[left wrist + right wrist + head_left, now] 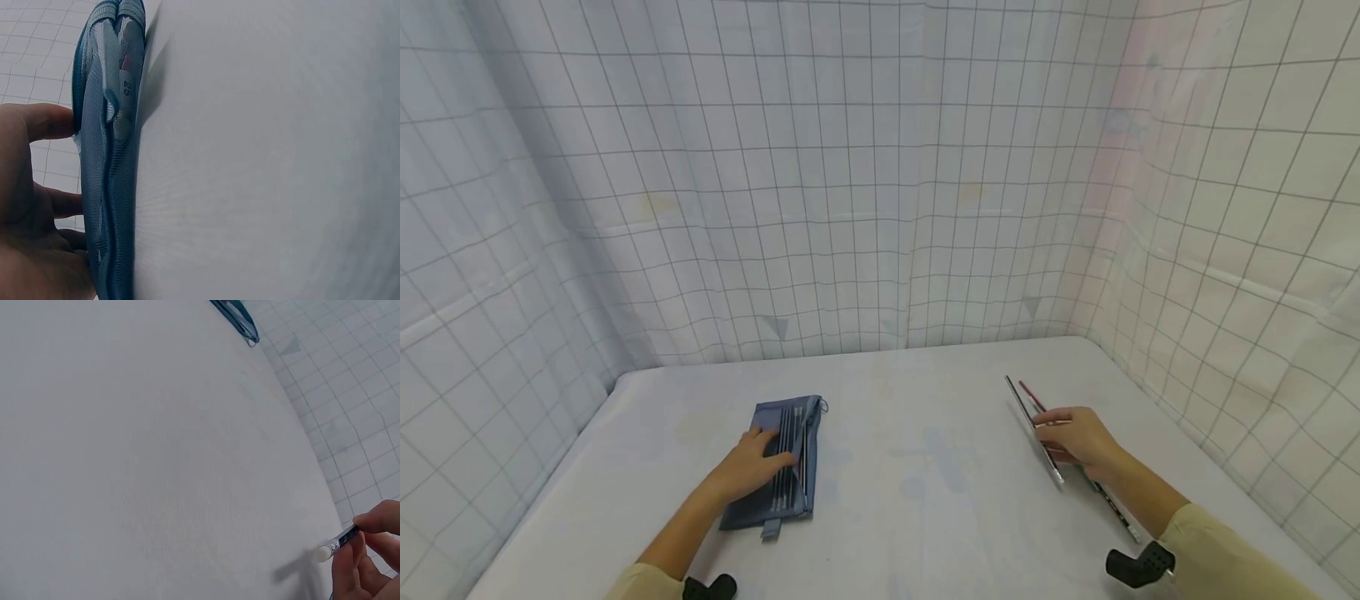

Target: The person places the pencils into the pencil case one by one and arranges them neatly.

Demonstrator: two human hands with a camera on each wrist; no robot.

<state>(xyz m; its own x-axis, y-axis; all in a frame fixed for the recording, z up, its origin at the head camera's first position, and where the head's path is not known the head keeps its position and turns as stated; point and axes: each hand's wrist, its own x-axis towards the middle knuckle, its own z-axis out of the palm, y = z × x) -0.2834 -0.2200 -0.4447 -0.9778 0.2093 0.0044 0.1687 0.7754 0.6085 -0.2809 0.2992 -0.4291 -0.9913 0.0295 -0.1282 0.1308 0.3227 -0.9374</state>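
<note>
A blue zippered pouch (748, 510) lies flat on the left of the table, with several thin dark lines running along its upper face. My left hand (748, 471) rests on it, fingers spread and fingertips touching its upper face. Edge-on in the left wrist view, the pouch (122, 237) shows a flap along its side. On the right, my right hand (1082, 437) pinches a dark pencil (1022, 408) between thumb and fingers. Its white eraser end (323, 554) faces the right wrist camera. Beneath that hand lie more pencils, one with a red end (1032, 396) and one dark-patterned (1116, 507).
A white cloth covers the table (910, 467). White curtains with a dark grid (850, 183) enclose it at the back and both sides. Each wrist wears a black camera mount (1141, 565).
</note>
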